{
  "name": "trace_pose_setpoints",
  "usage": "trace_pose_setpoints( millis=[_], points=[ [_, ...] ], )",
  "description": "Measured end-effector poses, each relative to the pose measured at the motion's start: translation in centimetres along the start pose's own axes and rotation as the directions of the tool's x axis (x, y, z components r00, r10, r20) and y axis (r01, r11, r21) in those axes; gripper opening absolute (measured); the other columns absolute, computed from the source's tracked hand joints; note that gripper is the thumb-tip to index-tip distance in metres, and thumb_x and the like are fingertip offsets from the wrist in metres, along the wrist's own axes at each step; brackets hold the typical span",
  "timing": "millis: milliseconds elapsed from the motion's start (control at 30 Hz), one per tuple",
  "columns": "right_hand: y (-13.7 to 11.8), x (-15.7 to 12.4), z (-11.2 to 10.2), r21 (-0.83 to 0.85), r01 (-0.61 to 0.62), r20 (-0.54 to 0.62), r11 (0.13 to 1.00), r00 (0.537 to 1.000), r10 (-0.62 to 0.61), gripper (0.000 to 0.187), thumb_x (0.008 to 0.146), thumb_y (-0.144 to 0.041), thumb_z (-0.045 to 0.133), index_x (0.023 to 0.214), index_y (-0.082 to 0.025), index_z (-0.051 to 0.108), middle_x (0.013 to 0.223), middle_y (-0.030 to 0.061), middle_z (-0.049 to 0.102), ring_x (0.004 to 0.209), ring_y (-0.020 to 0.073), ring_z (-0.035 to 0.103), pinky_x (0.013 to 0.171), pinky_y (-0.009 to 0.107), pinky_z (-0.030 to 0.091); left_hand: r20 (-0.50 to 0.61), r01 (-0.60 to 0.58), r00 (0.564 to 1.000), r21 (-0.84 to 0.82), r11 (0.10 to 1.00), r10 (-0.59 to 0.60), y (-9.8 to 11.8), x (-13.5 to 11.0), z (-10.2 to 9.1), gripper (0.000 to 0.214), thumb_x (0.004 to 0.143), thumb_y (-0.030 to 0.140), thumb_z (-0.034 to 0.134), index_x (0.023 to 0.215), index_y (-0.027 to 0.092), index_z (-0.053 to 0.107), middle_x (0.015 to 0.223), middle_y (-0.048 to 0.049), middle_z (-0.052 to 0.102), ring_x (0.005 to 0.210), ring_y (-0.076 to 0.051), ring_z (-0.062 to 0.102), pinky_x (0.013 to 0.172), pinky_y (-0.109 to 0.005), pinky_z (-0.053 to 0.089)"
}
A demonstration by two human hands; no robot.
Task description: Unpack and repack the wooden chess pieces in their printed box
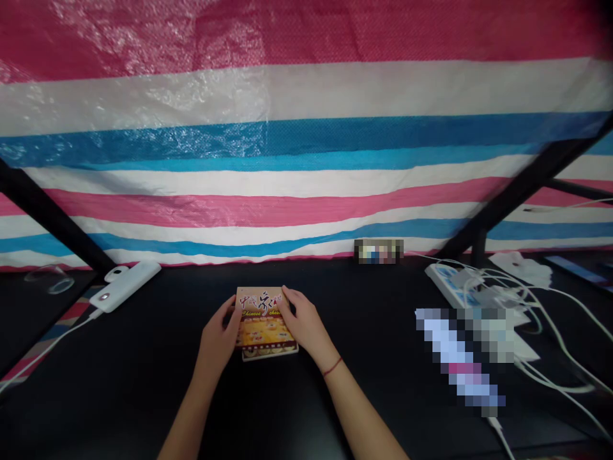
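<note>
A Chinese chess box [261, 310] sits on the black tabletop [373, 313], near the middle and straight ahead of the person, held between two bare hands. The left hand [221, 329] is closed on its left side, and the right hand [305, 324] pinches its right side, thumb toward the printed cover and fingers along the edge (a thin red cord bracelet [332, 367] circles that wrist). The printed cover is not squared with the tray [271, 354] beneath: at the near edge the tray juts out, showing what look like round chess pieces, too small to read. I cannot tell whether the box is fully resting on the table or slightly raised.

Well to the left lies a white oblong device [131, 284] with a white cable [89, 318] plugged into its near end. Off to the right are a power strip [443, 284], a tangle of white cables [507, 281] and a pixelated oblong object [457, 358]. Behind the table hangs a striped plastic sheet [287, 211].
</note>
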State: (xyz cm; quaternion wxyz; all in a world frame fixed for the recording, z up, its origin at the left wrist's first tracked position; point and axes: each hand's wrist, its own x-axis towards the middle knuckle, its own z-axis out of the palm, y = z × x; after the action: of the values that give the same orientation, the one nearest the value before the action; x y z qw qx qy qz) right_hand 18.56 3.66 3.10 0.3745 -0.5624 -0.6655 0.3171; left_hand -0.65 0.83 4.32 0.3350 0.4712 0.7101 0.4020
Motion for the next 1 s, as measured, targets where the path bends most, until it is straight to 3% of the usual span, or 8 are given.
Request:
trace_pose_setpoints(
  millis=[67,200,367,533,700,800,1000],
  points=[
    [-0.1,-0.1,-0.2,-0.077,-0.012,0.033,0.997,0.999,0.015,0.043,0.092,-0.033,0.046,0.129,-0.016,0.058,0.128,0.0133,0.059,0.116,0.0233,0.057,0.102,0.038,0.042,-0.028,-0.032,0.999,0.103,0.994,0.035,-0.5,-0.1,0.3,0.050,0.080,0.047,0.050,0.118,0.019,0.065,0.108,-0.0074,0.071,0.091,-0.024,0.067,0.078,-0.033,0.053],
    [-0.7,-0.4,-0.7,-0.191,-0.059,0.097,0.980,0.992,0.079,0.044,0.094,-0.031,0.042,0.133,-0.015,0.055,0.128,0.0141,0.058,0.116,0.0249,0.057,0.101,0.038,0.042,0.025,-0.014,1.000,0.190,0.982,0.010,-1.2,-0.2,0.5,0.054,0.079,0.051,0.049,0.121,0.020,0.064,0.105,-0.0068,0.072,0.075,-0.022,0.068,0.070,-0.034,0.054],
    [-0.5,-0.1,-1.1,-0.250,-0.101,0.168,0.963,0.975,0.146,0.044,0.094,-0.030,0.041,0.133,-0.015,0.055,0.125,0.0151,0.060,0.116,0.0257,0.057,0.099,0.037,0.042,0.069,-0.088,0.995,0.235,0.968,0.074,-1.7,0.5,0.6,0.049,0.078,0.051,0.049,0.110,0.020,0.069,0.108,-0.0070,0.071,0.094,-0.025,0.067,0.078,-0.034,0.053],
    [-0.4,-0.2,-1.8,-0.249,-0.104,0.232,0.963,0.959,0.164,0.048,0.093,-0.034,0.043,0.136,-0.015,0.051,0.127,0.0151,0.059,0.118,0.0254,0.056,0.100,0.036,0.041,0.141,-0.064,0.990,0.242,0.968,0.030,-1.6,0.6,0.4,0.048,0.078,0.050,0.048,0.110,0.020,0.067,0.103,-0.0071,0.072,0.096,-0.026,0.067,0.085,-0.037,0.051],
    [-0.3,-1.4,-2.6,-0.166,-0.123,0.332,0.978,0.927,0.173,0.068,0.085,-0.046,0.055,0.145,-0.018,0.039,0.139,0.0142,0.048,0.115,0.0283,0.057,0.099,0.038,0.042,0.242,-0.058,0.970,0.222,0.973,0.002,-1.8,0.1,-0.2,0.053,0.081,0.052,0.047,0.122,0.020,0.057,0.107,-0.0077,0.069,0.084,-0.023,0.067,0.076,-0.035,0.052],
    [0.2,-2.1,-2.7,-0.104,-0.119,0.379,0.987,0.913,0.150,0.084,0.076,-0.047,0.065,0.149,-0.025,0.029,0.147,0.0128,0.038,0.110,0.0290,0.059,0.095,0.039,0.046,0.284,-0.117,0.958,0.243,0.963,0.045,-2.6,-0.1,-0.5,0.058,0.083,0.053,0.047,0.133,0.023,0.049,0.109,-0.0079,0.067,0.073,-0.020,0.065,0.069,-0.034,0.052],
    [0.7,-2.4,-2.2,-0.154,-0.120,0.436,0.981,0.882,0.176,0.109,0.063,-0.046,0.077,0.152,-0.027,0.018,0.154,0.0121,0.023,0.113,0.0312,0.059,0.092,0.038,0.047,0.279,-0.320,0.934,0.371,0.872,0.224,-4.2,0.1,-0.1,0.052,0.088,0.048,0.041,0.134,0.025,0.051,0.112,-0.0079,0.063,0.096,-0.024,0.064,0.084,-0.037,0.050]
  ],
)
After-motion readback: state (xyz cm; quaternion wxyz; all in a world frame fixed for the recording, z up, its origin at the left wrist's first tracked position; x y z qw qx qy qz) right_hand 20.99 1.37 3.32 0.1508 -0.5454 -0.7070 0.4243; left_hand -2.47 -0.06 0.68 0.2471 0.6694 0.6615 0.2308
